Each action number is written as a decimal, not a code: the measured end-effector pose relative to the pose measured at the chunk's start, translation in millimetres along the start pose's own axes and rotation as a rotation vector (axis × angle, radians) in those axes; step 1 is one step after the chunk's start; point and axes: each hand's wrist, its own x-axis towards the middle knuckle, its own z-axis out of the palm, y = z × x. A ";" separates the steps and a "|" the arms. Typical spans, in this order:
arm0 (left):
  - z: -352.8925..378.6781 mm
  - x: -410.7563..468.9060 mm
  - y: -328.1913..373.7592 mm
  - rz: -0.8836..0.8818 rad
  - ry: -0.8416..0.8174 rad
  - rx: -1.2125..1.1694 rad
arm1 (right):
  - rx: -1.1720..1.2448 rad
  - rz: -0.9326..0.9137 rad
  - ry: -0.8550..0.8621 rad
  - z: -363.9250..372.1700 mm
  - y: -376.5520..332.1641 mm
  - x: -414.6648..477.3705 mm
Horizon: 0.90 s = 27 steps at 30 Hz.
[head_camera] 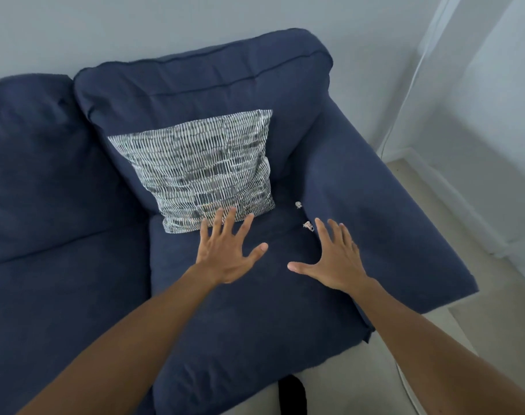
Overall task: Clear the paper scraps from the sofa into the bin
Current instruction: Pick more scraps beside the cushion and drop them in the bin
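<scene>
Two small crumpled paper scraps lie on the dark blue sofa (243,319) seat beside the right armrest: one scrap (308,225) just past my right fingertips, the other scrap (298,204) a little farther back. My right hand (334,259) hovers over the seat, fingers spread, holding nothing. My left hand (228,253) is spread too, palm down, its fingertips over the lower edge of a patterned cushion (201,169). No bin is in view.
The grey-and-white patterned cushion leans against the sofa's back cushion. The right armrest (384,211) runs alongside the scraps. Pale floor (494,313) and a white wall lie to the right. A dark object (291,393) shows at the sofa's front base.
</scene>
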 end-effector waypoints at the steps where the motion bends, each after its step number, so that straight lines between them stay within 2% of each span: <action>1: 4.4 9.0 2.2 -0.005 -0.009 -0.016 | 0.033 0.018 0.004 5.8 -1.1 7.8; 7: 43.0 82.6 23.9 -0.011 -0.149 -0.161 | 0.345 0.165 0.008 55.9 8.8 69.5; 12: 73.2 147.4 43.9 -0.016 -0.239 -0.316 | 0.609 0.349 0.081 99.1 18.6 129.3; 20: 133.5 260.1 63.9 -0.030 -0.221 -0.424 | 0.765 0.716 0.212 144.1 30.5 200.1; 27: 172.3 321.7 76.3 0.060 -0.171 -0.449 | 0.890 0.986 0.366 167.0 31.6 245.7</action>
